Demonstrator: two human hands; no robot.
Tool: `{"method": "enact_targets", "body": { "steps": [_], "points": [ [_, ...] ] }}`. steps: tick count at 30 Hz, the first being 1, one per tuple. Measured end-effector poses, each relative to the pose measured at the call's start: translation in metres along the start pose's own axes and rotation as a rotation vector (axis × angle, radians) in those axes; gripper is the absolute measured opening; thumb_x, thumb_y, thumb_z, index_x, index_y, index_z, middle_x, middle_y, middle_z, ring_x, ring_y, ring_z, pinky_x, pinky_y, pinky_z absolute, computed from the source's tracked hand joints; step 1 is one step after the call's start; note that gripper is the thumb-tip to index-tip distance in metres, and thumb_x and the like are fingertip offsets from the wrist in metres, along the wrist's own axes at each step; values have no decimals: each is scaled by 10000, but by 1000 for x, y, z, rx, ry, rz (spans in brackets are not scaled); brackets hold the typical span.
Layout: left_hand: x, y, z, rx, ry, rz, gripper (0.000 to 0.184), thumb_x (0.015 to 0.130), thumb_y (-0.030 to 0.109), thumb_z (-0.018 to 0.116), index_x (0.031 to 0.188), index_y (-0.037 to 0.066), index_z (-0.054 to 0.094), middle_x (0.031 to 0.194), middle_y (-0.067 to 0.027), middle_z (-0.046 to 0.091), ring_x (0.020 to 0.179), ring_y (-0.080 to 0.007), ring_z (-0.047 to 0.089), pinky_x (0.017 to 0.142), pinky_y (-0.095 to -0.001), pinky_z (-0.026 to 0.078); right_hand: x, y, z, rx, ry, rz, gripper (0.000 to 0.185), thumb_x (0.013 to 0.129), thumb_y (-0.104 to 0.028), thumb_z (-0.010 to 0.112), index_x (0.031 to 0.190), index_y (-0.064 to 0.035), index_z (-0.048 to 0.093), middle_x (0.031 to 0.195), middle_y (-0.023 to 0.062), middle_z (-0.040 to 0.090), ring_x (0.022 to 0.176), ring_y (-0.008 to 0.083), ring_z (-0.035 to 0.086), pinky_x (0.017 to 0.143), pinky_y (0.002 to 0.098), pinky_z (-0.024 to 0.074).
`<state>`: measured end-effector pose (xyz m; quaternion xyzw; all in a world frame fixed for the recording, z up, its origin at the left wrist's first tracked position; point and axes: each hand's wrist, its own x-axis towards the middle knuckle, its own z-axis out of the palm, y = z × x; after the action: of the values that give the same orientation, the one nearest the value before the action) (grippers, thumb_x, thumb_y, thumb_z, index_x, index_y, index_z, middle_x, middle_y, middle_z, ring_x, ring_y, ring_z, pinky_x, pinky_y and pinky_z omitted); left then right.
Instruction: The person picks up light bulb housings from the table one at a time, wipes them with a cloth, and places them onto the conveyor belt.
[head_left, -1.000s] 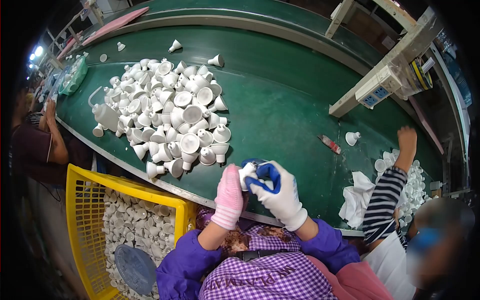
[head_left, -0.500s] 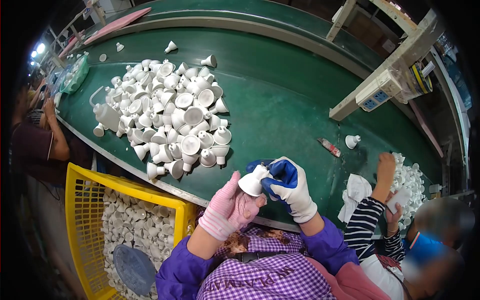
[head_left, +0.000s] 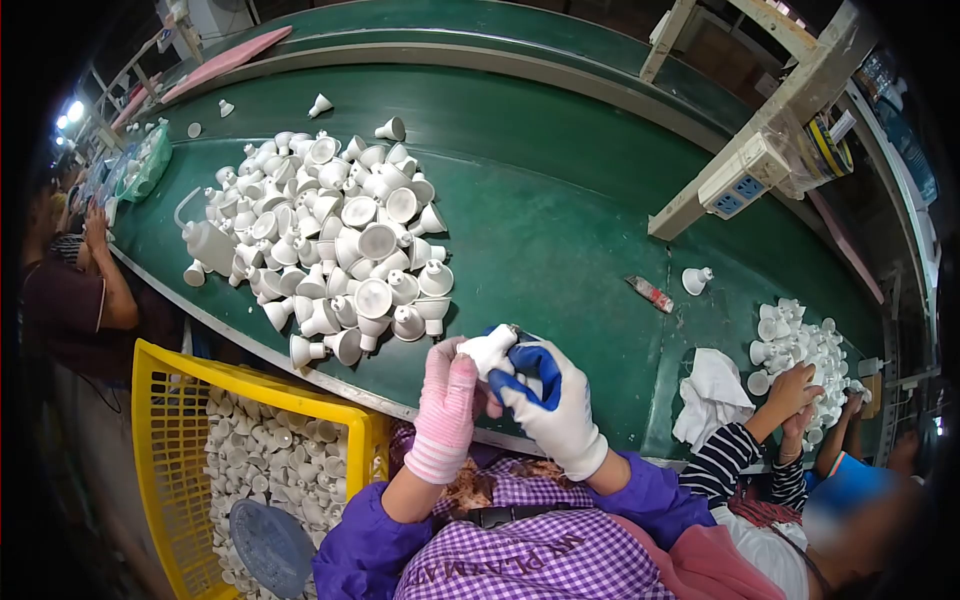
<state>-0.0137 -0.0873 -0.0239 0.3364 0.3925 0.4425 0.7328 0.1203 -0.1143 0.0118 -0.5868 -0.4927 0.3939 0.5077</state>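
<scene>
Held the white lamp cup (head_left: 488,352) at four o'clock from the heap (head_left: 376,241), with the left grip (head_left: 445,412) closed on its wide end and the right grip (head_left: 556,405) curled about its neck, and probably called for light, even pressure.

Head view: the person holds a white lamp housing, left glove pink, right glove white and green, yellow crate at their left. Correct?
Not quite: the right glove is white and blue, not white and green, as the head view shows. The rest stands: white lamp housing held, left glove pink, yellow crate at the person's left.
</scene>
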Motion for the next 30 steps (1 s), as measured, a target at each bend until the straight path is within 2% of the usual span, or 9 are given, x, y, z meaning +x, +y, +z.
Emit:
{"method": "enact_targets", "body": {
  "steps": [1,3,5,6,12,15,19,24,30],
  "points": [
    [-1,1,-1,87,5,-29,488,961,453,469,1211,34,468,900,-72,599,662,-128,563,525,-226,445,0,-7,-1,330,-55,297,160,851,-62,662,965,18,582,949,43,630,889,99,587,769,238,478],
    [1,2,-1,-38,-57,-53,504,970,482,421,1200,37,476,871,-86,580,599,-125,498,486,-228,401,7,5,-6,295,-62,257,258,886,-76,626,1108,43,570,1067,57,627,922,73,549,812,235,467],
    [0,14,-3,-584,-187,-416,513,997,470,343,1230,28,456,840,-100,590,575,-132,490,478,-231,378,11,9,-12,254,-131,145,292,883,-81,620,1147,29,559,1124,92,627,940,113,581,823,262,476],
    [2,11,-6,-640,-231,-421,560,985,521,324,1205,34,493,856,-112,588,587,-143,475,479,-237,369,10,7,-11,253,-132,145,292,883,-81,620,1147,29,559,1124,92,627,940,113,581,823,262,476],
    [1,14,-12,-609,-182,-386,556,980,514,355,1212,25,487,869,-116,587,604,-141,472,483,-237,365,6,9,-7,-183,-84,-71,338,805,-100,646,1124,-12,579,1004,172,618,900,334,619,788,374,494],
    [1,17,-15,-669,-230,-384,546,977,503,380,1217,25,489,885,-114,587,624,-142,491,486,-236,383,8,9,-11,-311,-89,-138,323,782,-105,654,1084,-12,586,996,180,614,883,367,606,758,411,490],
    [-1,17,-7,-609,-162,-336,502,975,462,431,1217,24,464,895,-113,583,648,-139,512,508,-236,422,6,8,-6,-446,-66,-330,332,751,-90,654,1072,-25,595,983,152,616,886,360,588,775,432,473],
    [-5,17,-1,-77,16,72,405,978,344,489,1191,19,374,882,-103,556,669,-122,528,565,-237,464,1,7,2,-584,-26,-363,378,728,-115,647,1096,-46,596,1015,157,589,912,352,564,816,455,450],
    [-3,16,-2,-189,37,5,394,964,372,499,1193,64,411,999,-71,580,686,-110,530,557,-230,460,0,9,7,-628,11,-407,441,698,-126,659,1129,-59,594,1060,162,561,947,352,544,840,459,437]
  ]
}}
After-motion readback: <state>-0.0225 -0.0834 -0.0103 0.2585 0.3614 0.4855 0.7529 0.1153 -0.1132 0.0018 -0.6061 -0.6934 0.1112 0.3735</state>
